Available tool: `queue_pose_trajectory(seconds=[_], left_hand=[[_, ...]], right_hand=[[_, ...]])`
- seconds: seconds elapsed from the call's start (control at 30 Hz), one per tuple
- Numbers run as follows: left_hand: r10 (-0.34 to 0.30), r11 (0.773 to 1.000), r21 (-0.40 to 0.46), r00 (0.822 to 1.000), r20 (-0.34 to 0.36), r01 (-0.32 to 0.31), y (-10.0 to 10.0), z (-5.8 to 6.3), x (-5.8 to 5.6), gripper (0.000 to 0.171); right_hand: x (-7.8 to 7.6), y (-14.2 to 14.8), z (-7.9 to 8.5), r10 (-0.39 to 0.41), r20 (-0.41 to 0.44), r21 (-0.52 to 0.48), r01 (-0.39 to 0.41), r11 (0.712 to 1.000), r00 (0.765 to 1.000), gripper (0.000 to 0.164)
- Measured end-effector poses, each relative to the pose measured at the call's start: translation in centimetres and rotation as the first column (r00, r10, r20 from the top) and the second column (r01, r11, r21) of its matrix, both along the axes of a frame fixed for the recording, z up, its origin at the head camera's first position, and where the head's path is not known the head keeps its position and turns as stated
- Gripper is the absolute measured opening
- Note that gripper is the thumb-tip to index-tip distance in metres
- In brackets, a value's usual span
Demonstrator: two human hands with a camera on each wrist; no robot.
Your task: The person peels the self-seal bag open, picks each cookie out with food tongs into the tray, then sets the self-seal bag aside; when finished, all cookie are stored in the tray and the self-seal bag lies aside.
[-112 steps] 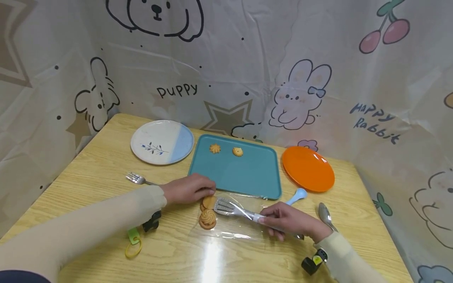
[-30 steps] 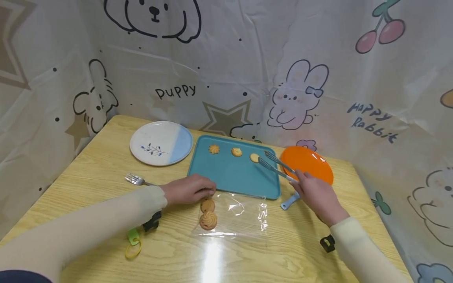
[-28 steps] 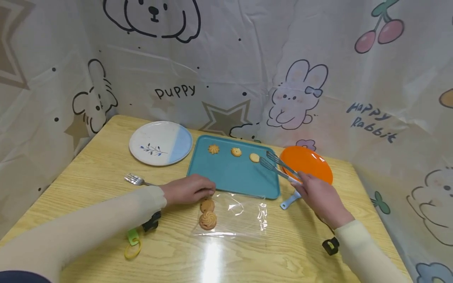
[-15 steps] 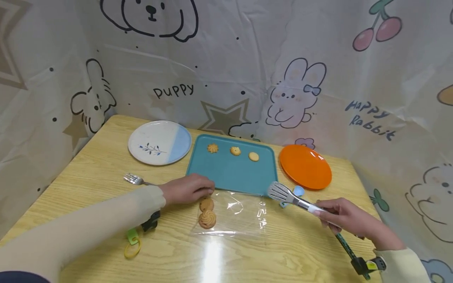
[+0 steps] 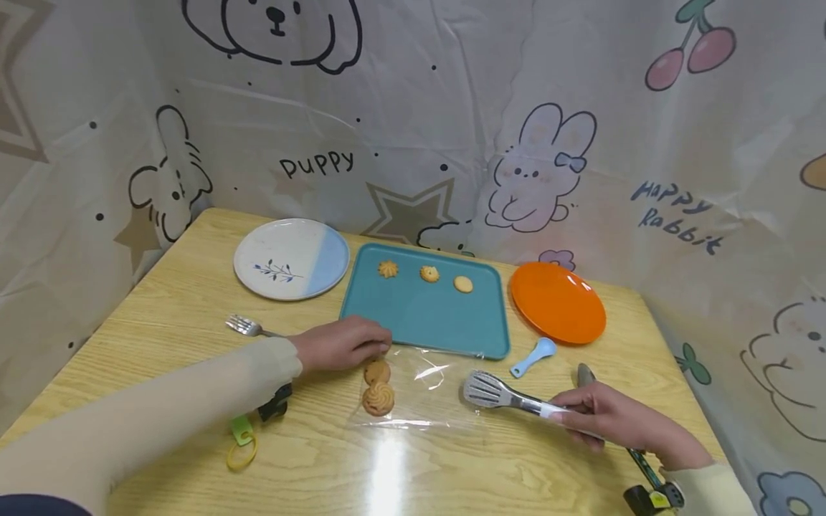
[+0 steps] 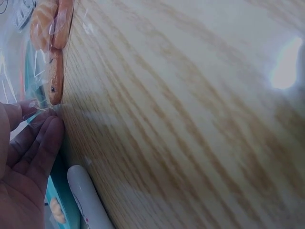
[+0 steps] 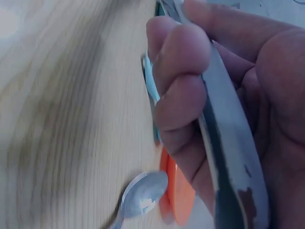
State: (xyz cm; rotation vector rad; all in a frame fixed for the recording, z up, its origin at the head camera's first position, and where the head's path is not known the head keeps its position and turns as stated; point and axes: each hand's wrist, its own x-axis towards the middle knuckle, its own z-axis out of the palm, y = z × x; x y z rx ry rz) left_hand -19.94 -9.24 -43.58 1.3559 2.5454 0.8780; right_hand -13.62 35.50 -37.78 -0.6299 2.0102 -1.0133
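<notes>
My right hand (image 5: 622, 419) grips metal food tongs (image 5: 516, 400), their slotted heads together over the right end of a clear plastic bag (image 5: 432, 401). In the right wrist view, fingers curl round the handle of the tongs (image 7: 233, 124). Inside the bag's left end lie a swirl cookie (image 5: 378, 399) and a flat round cookie (image 5: 377, 372). My left hand (image 5: 342, 344) pinches the bag's upper left edge; in the left wrist view, thumb and fingers (image 6: 47, 138) meet on the plastic. Behind, a teal tray (image 5: 426, 322) bears three small cookies (image 5: 462, 284) in a row.
A white and blue plate (image 5: 290, 258) stands left of the tray, an orange plate (image 5: 558, 304) right of it. A fork (image 5: 245, 326) lies behind the left forearm. A light blue spoon (image 5: 534, 357) and a metal spoon (image 7: 143, 193) lie at the right. A green tag with yellow loop (image 5: 241, 441) lies front left.
My right hand has taken the tongs from the bag to the tray, let go of a round cookie there, then come back over the bag's right end. The left hand stays put.
</notes>
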Motion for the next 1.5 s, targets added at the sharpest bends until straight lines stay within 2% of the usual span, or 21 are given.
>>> queue_pose_trajectory(seconds=[0.2,0.47,0.8,0.97,1.2,1.5], left_hand=[[0.007,1.000,-0.015,1.000,0.002,-0.007,0.0,-0.1,0.0,0.020],[0.024,1.000,-0.020,1.000,0.000,-0.024,0.0,0.1,0.1,0.021],[0.021,1.000,-0.010,1.000,-0.002,-0.021,0.2,0.1,0.0,0.021],[0.022,1.000,-0.003,1.000,-0.008,-0.022,0.2,0.1,0.1,0.021],[0.015,1.000,0.003,1.000,-0.019,-0.015,0.2,0.1,0.1,0.022],[0.020,0.999,-0.031,1.000,0.009,-0.020,0.2,0.2,0.0,0.022]], right_hand=[[-0.5,-2.7,-0.8,0.069,-0.018,-0.029,-0.069,0.997,0.997,0.026],[-2.3,-6.3,-1.9,0.144,-0.038,-0.038,-0.145,0.989,0.989,0.026],[-3.8,-9.1,-2.5,0.218,-0.012,-0.027,-0.218,0.976,0.976,0.028],[-4.0,-9.8,-2.2,0.222,-0.003,-0.049,-0.222,0.974,0.975,0.029],[-4.0,-10.1,-1.8,0.185,-0.010,-0.066,-0.186,0.980,0.983,0.029],[-3.6,-10.5,-2.6,0.211,0.027,-0.087,-0.208,0.974,0.977,0.029]])
